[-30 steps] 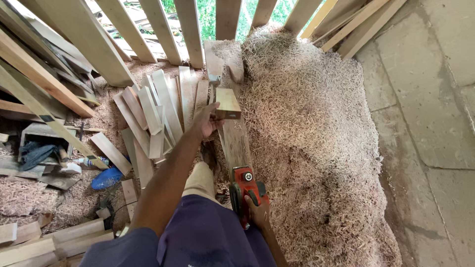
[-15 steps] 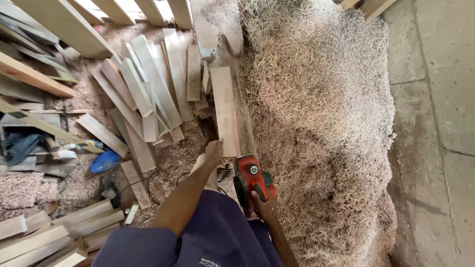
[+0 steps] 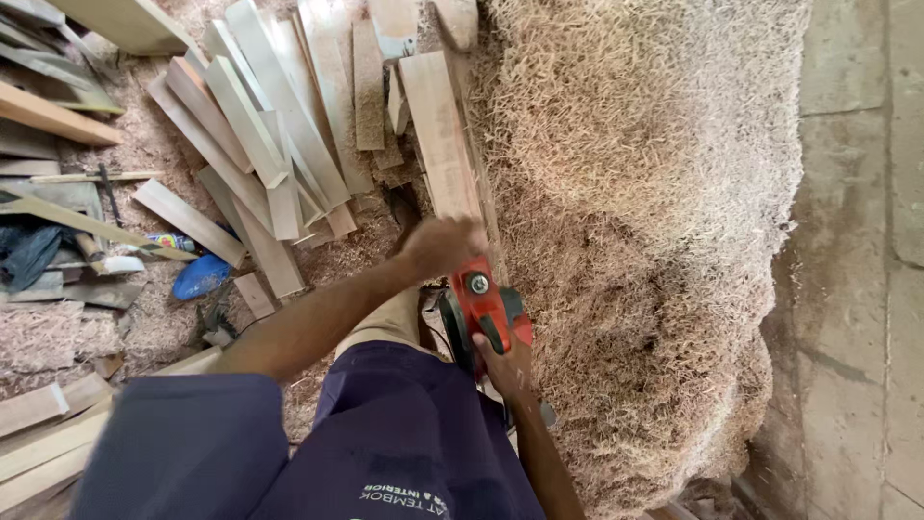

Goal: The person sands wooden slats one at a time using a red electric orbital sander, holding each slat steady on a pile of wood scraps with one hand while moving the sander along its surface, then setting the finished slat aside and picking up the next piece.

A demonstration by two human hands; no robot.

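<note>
A red and black electric planer (image 3: 484, 306) sits at the near end of a long pale wooden plank (image 3: 440, 135). My left hand (image 3: 443, 247) rests closed over the planer's front knob. My right hand (image 3: 505, 366) grips the rear handle from below. The plank runs away from me beside a big heap of wood shavings (image 3: 635, 193). My knee (image 3: 385, 323) is just left of the tool.
Several cut planks (image 3: 274, 135) lie fanned out on the sawdust at the left. A blue object (image 3: 200, 276) and scrap boards (image 3: 48, 116) clutter the far left. Bare concrete floor (image 3: 857, 241) runs along the right.
My left hand let go of the plank's far part and drew back onto the planer's front. The view dropped lower and nearer the tool.
</note>
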